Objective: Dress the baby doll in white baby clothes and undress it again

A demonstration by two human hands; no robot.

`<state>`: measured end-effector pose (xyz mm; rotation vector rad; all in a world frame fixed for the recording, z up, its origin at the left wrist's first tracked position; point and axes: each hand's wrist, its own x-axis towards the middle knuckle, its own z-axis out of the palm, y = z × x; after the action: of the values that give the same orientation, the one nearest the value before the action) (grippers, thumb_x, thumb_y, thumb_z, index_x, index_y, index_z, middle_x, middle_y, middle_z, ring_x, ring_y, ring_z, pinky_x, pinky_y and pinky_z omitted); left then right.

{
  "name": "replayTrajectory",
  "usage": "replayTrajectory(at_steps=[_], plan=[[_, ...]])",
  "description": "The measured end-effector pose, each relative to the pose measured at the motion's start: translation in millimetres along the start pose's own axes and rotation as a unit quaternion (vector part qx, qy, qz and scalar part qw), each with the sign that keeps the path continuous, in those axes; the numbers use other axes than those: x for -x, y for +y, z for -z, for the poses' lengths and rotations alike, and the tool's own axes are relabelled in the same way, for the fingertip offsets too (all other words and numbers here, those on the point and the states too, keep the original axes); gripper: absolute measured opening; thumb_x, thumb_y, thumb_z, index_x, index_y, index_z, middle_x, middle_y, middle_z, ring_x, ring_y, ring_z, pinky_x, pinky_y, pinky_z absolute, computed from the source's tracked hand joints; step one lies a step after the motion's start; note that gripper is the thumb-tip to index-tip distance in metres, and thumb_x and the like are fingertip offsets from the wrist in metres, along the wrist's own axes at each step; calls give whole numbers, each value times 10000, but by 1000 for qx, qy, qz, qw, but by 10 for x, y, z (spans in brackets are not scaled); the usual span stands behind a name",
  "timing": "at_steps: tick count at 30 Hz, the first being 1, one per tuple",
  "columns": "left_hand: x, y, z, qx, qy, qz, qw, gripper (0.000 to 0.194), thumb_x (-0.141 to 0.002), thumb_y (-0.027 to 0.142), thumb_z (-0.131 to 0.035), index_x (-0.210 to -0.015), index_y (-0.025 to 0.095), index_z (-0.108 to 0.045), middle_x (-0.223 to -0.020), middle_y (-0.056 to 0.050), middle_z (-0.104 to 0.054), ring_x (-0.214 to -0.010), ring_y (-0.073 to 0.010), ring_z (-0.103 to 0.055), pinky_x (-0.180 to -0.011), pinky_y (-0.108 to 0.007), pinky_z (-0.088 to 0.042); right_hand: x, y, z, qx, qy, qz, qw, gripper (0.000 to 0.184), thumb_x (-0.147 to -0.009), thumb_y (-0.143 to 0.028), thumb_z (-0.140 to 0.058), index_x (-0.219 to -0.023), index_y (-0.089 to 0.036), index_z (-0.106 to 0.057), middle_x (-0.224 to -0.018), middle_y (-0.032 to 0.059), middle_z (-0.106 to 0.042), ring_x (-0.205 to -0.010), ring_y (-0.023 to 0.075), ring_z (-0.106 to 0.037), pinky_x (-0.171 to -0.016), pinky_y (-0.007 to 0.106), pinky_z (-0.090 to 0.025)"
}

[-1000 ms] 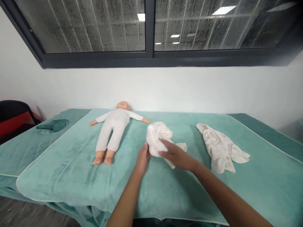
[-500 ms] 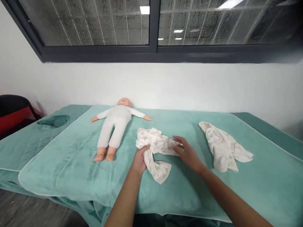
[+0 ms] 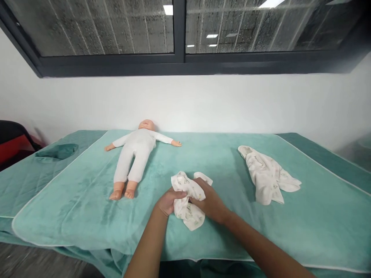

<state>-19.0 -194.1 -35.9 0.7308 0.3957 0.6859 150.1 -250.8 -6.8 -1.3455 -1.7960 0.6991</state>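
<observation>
Between my hands is a bunched white baby garment (image 3: 189, 218) with a small print; how it is cut cannot be made out. My left hand (image 3: 169, 200) grips its left side, thumb on top. On the other side, my right hand (image 3: 210, 200) is closed on the gathered cloth, its fingers partly hidden in the folds. To the left a baby doll (image 3: 139, 143) in white lies on its back, arms spread and feet toward me. A second white printed baby garment (image 3: 268, 175) lies crumpled to the right, apart from my hands.
A green blanket (image 3: 78, 216) covers the padded surface, with a small dark green cushion-like piece (image 3: 56, 151) at the left. Behind stands a white wall (image 3: 203, 104) under a dark-framed window (image 3: 179, 65). A black and red chair (image 3: 14, 144) is at the far left.
My right hand has moved left and closed on the garment, whose stretched-out part is now gathered between both hands. The view has shifted slightly. The doll and second garment lie as before.
</observation>
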Motion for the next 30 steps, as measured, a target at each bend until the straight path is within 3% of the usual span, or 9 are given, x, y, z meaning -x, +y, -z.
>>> replayTrajectory(at_steps=[5, 8, 10, 13, 15, 20, 23, 26, 30], plan=[[-27, 21, -26, -1, -2, -20, 1000, 463, -568, 243, -866, -976, 91, -708, -907, -136, -763, -760, -258, -729, -682, -304, -570, 96, -70, 241, 4, 7, 6, 1000, 281, -861, -366, -616, -1107, -234, -583, -1057, 56, -622, -983, 236, -584, -890, 400, -480], [-72, 49, -74, -4, 57, -52, 997, 417, -649, 210, -824, -1026, 102, -683, -972, -144, -755, -873, -286, -728, -782, -350, -575, 152, -27, 513, 7, -47, -8, 999, 406, -907, -430, -556, -1276, -267, -516, -1212, 67, -603, -1067, 234, -593, -911, 389, -500], [-103, 69, -114, 5, 95, -77, 992, 398, -693, 194, -796, -1060, 119, -665, -1025, -137, -746, -920, -285, -722, -822, -361, -570, 165, 149, 764, 89, -8, -6, 996, 506, -902, -488, -550, -1356, -284, -456, -1337, 79, -549, -1197, 259, -543, -991, 431, -466], [-129, 86, -160, 11, 127, -104, 986, 471, -721, 199, -783, -1163, 141, -629, -1090, -128, -731, -933, -274, -720, -832, -355, -567, 206, 629, 1217, 345, 147, -53, 926, 669, -857, -526, -576, -1424, -216, -403, -1489, 160, -411, -1405, 366, -310, -1103, 589, -295], [-133, 80, -169, 12, 143, -117, 983, 515, -739, 201, -773, -1224, 154, -604, -1096, -115, -731, -927, -259, -722, -843, -345, -564, 279, 994, 1515, 444, 220, -176, 851, 755, -839, -539, -567, -1468, -186, -344, -1551, 203, -300, -1431, 445, -210, -1049, 694, -267], [-142, 37, -121, 41, 134, -116, 983, 468, -813, 270, -718, -1250, 153, -599, -1044, -105, -743, -940, -244, -718, -896, -354, -553, 454, 1471, 1963, 356, 198, -318, 856, 560, -833, -414, -497, -1322, -143, -521, -1262, 215, -590, -1098, 385, -585, -842, 500, -485], [-143, 22, -87, 38, 113, -112, 987, 512, -831, 326, -704, -1296, 149, -578, -1079, -119, -734, -995, -254, -704, -932, -364, -540, 369, 1249, 1927, 174, 260, -285, 906, 460, -812, -412, -517, -1194, -169, -598, -1011, 122, -688, -854, 284, -653, -712, 379, -513], [-122, 19, -83, 27, 81, -117, 989, 649, -813, 329, -726, -1404, 200, -489, -1273, -118, -660, -1144, -261, -643, -999, -363, -504, 146, 719, 1658, 41, 297, -149, 942, 440, -814, -422, -559, -1199, -211, -591, -1009, 55, -691, -857, 241, -645, -748, 353, -517], [-88, 8, -105, 17, 60, -109, 992, 757, -769, 315, -771, -1448, 251, -442, -1426, -92, -552, -1255, -258, -569, -1054, -352, -460, -179, -65, 1105, 21, 159, 5, 987, 445, -869, -374, -552, -1295, -247, -561, -1232, 69, -643, -1085, 264, -615, -930, 425, -491]])
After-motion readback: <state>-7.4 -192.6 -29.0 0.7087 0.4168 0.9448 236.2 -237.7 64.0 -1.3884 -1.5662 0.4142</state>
